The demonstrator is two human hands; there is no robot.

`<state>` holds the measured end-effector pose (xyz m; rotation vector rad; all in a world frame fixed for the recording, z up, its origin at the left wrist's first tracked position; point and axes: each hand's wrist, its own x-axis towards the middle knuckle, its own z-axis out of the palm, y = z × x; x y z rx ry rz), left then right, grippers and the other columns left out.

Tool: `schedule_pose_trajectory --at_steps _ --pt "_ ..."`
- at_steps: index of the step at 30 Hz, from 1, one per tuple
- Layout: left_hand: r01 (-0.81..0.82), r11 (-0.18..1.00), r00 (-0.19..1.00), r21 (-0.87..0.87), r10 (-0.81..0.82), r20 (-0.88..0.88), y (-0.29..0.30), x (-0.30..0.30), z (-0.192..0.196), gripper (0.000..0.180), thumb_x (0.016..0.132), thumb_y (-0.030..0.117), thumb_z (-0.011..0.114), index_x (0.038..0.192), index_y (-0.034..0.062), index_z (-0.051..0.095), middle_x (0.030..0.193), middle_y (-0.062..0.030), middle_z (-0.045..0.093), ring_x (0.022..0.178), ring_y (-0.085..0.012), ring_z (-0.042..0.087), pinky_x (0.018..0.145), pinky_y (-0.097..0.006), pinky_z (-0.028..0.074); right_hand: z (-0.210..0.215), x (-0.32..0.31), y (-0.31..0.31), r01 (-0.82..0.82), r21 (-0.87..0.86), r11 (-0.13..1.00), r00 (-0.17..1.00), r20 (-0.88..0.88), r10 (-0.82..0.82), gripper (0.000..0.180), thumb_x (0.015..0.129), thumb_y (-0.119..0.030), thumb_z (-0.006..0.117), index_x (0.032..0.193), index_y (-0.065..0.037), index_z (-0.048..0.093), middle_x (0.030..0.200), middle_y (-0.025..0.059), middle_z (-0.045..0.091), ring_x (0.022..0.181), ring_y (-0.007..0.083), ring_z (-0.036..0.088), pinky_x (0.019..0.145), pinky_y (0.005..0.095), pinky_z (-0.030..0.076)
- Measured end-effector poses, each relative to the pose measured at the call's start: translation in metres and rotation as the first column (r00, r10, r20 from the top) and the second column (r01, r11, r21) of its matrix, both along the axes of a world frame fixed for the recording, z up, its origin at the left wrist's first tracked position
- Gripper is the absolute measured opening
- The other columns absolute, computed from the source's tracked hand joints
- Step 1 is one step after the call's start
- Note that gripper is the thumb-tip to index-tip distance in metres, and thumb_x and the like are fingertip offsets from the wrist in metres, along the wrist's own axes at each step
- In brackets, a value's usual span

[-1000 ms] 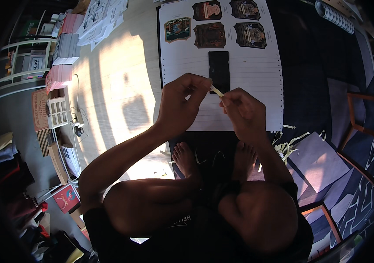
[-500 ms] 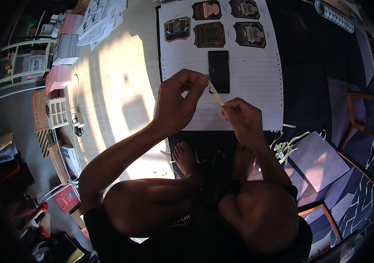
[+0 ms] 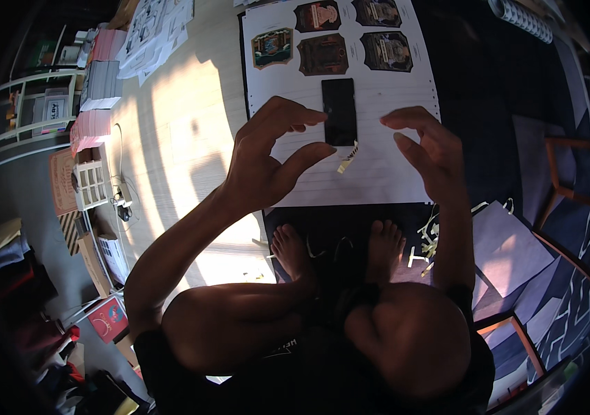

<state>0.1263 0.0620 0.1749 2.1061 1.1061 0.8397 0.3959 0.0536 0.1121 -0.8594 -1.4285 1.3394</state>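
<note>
A large white lined sheet (image 3: 385, 183) with punched holes along its edges lies in front of me. On it rests a black, phone-like slab (image 3: 340, 111). A short pale yellow strip (image 3: 344, 164) with dark marks is at the slab's lower end, touched by neither hand; whether it lies flat or is falling is unclear. My left hand (image 3: 264, 155) is open, thumb and fingers apart, beside the slab's left edge. To the right, my right hand (image 3: 433, 152) is likewise open and holds nothing. Several ornate dark cards (image 3: 323, 54) are laid out at the sheet's far end.
Loose pale strips (image 3: 428, 242) lie by my right foot, near grey sheets (image 3: 513, 249). Wooden frame legs (image 3: 565, 256) stand at the right. Paper stacks (image 3: 99, 83), a shelf (image 3: 29, 107) and a power strip (image 3: 123, 194) line the left. A paper roll (image 3: 523, 21) is far right.
My hands have let go of the yellow strip and spread apart, the right one moving right and up. The strip is now lower, near the slab's lower end.
</note>
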Motion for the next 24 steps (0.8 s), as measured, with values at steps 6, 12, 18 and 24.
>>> schedule_pose_trajectory --at_steps 6,12,18,24 --pt "0.032 0.999 0.999 0.016 -0.031 -0.033 0.002 -0.006 -0.005 0.068 0.084 0.056 0.076 0.124 0.0029 0.062 0.112 -0.0122 0.061 0.095 -0.0222 0.06 0.083 -0.036 0.049 0.022 -0.009 0.023 -0.576 -0.105 0.811 0.813 -0.174 0.555 0.035 0.103 -0.019 0.056 0.131 0.0 0.063 0.135 0.0132 0.064 0.131 0.0254 0.055 0.113 0.0416 0.039" --pt "0.008 0.999 1.0 -0.044 -0.008 -0.016 0.001 0.0 -0.005 0.086 0.083 0.077 0.058 0.124 0.0014 0.061 0.111 -0.0134 0.06 0.095 -0.0224 0.06 0.082 -0.036 0.049 -0.01 -0.04 0.015 -0.744 -0.027 0.668 0.608 -0.442 0.659 0.033 0.1 -0.019 0.064 0.126 0.001 0.065 0.126 0.0132 0.066 0.129 0.0241 0.055 0.112 0.0423 0.039" --pt "0.014 0.999 0.999 -0.044 -0.015 -0.029 0.0 0.0 -0.008 0.088 0.084 0.079 0.055 0.125 0.0012 0.061 0.11 -0.0136 0.06 0.093 -0.0227 0.06 0.082 -0.037 0.049 -0.03 -0.048 0.002 -0.722 -0.051 0.69 0.579 -0.591 0.561 0.016 0.096 -0.006 0.067 0.11 0.004 0.068 0.107 0.0118 0.068 0.109 0.0205 0.063 0.101 0.0395 0.045" --pt "0.088 0.996 0.996 -0.006 -0.088 -0.019 0.003 -0.004 -0.013 0.082 0.065 0.053 0.083 0.128 0.0044 0.061 0.112 -0.0124 0.06 0.098 -0.0254 0.062 0.083 -0.038 0.053 -0.03 -0.042 -0.001 -0.692 -0.126 0.711 0.635 -0.575 0.515 0.013 0.095 -0.004 0.068 0.106 0.004 0.069 0.102 0.0116 0.069 0.106 0.0192 0.065 0.1 0.0379 0.047"
